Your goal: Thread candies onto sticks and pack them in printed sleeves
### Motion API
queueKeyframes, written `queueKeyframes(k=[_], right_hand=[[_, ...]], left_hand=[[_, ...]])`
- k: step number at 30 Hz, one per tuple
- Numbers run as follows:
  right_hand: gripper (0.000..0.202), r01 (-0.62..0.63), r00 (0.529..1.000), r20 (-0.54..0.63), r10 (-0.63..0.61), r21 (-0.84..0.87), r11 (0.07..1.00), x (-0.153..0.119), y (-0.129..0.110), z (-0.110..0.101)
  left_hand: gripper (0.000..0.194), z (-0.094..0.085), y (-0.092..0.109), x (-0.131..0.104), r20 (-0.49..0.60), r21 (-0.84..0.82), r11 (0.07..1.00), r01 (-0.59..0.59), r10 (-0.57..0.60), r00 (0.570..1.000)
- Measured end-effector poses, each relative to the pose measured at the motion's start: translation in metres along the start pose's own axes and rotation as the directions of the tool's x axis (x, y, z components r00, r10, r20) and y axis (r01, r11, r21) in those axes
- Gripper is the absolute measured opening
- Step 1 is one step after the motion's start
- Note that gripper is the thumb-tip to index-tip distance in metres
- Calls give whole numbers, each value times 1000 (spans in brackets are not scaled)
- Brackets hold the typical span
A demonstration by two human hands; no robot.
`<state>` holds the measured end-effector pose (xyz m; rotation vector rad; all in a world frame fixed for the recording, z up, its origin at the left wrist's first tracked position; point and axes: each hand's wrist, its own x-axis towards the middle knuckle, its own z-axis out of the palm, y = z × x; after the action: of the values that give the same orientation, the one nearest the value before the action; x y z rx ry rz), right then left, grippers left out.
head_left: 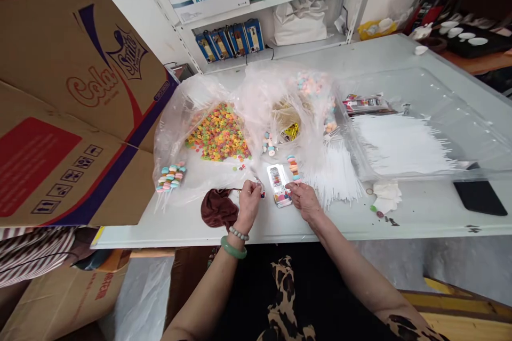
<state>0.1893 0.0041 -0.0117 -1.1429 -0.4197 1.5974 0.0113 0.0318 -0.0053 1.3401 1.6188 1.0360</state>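
Note:
My right hand (306, 201) pinches the lower end of a candy skewer (293, 168) with pink, orange and blue pieces, held upright. Beside it, a stack of printed clear wrappers (279, 186) lies on the table between my hands. My left hand (250, 201) is closed on a small wrapper (259, 186), mostly hidden by the fingers. A dark brown cloth (219, 208) sits just left of that hand. Several finished-looking candy skewers (170, 177) lie at the left. White sticks (340, 170) are spread to the right of my right hand.
Plastic bags hold colourful ring candies (221, 132) and pastel candies (310, 83). A clear tray (424, 81) contains more white sticks (400, 144). A large cardboard box (72, 96) stands at the left. A black flat object (480, 197) and crumpled tissue (386, 195) lie at the right.

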Motion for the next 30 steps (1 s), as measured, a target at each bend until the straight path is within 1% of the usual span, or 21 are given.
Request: queueKeyframes(k=[2, 4, 6, 8, 9, 10, 11, 13, 14, 15, 16, 17, 19, 21, 22, 25, 27, 28, 30], right_hand=[[38, 22, 999, 42, -21, -5, 1000, -6, 0, 14], [38, 72, 994, 88, -68, -40, 997, -12, 1, 28], [34, 149, 985, 105, -140, -80, 986, -16, 3, 38], [29, 200, 978, 78, -192, -114, 973, -18, 4, 43], [26, 207, 978, 57, -201, -136, 969, -19, 3, 44], [24, 201, 980, 50, -195, -168, 965, -19, 2, 44], [23, 183, 983, 63, -173, -208, 961, -20, 0, 43], [22, 139, 985, 143, -100, -291, 947, -21, -7, 44], [23, 119, 979, 193, -58, -324, 939, -21, -11, 44], [24, 104, 971, 236, -21, -344, 933, -22, -15, 45], [27, 91, 964, 264, 5, -350, 932, -23, -18, 47], [29, 81, 961, 276, 19, -345, 935, -23, -20, 48], [32, 60, 963, 267, 29, -318, 946, -25, -21, 50], [35, 35, 969, 243, 36, -281, 959, -28, -17, 50], [37, 22, 970, 239, 44, -266, 964, -30, -14, 51], [38, 4, 963, 261, 63, -246, 969, -38, -3, 56], [34, 26, 967, 253, 40, -256, 966, -43, 4, 63], [30, 48, 973, 230, 14, -264, 963, -45, 5, 66], [22, 85, 986, 164, -38, -291, 953, -45, 6, 71]], left_hand=[[23, 2, 10, -14, 48, -211, 977, 38, -29, 998], [26, 6, 20, -27, 100, -363, 926, 106, -75, 992], [33, 8, 28, -37, 134, -458, 874, 163, -113, 985], [40, 5, 32, -43, 205, -497, 837, 228, -142, 968], [41, 2, 33, -44, 267, -490, 828, 271, -153, 951], [39, -3, 33, -45, 345, -468, 822, 324, -168, 924], [37, -7, 33, -44, 428, -432, 817, 382, -187, 884], [34, -17, 31, -44, 557, -337, 814, 472, -232, 797], [34, -21, 29, -43, 593, -294, 818, 495, -251, 765], [33, -24, 28, -43, 610, -265, 823, 503, -261, 748], [31, -26, 26, -43, 609, -260, 827, 499, -260, 749], [30, -28, 24, -43, 596, -276, 826, 491, -254, 762], [30, -29, 22, -42, 528, -361, 803, 475, -244, 813], [30, -29, 20, -41, 410, -474, 756, 451, -264, 873], [31, -30, 20, -40, 356, -523, 732, 436, -278, 892], [33, -30, 22, -40, 259, -617, 691, 376, -272, 927], [32, -29, 24, -43, 200, -632, 713, 304, -229, 953], [32, -29, 25, -44, 169, -628, 729, 272, -213, 962], [33, -30, 27, -46, 150, -606, 753, 256, -208, 967]])
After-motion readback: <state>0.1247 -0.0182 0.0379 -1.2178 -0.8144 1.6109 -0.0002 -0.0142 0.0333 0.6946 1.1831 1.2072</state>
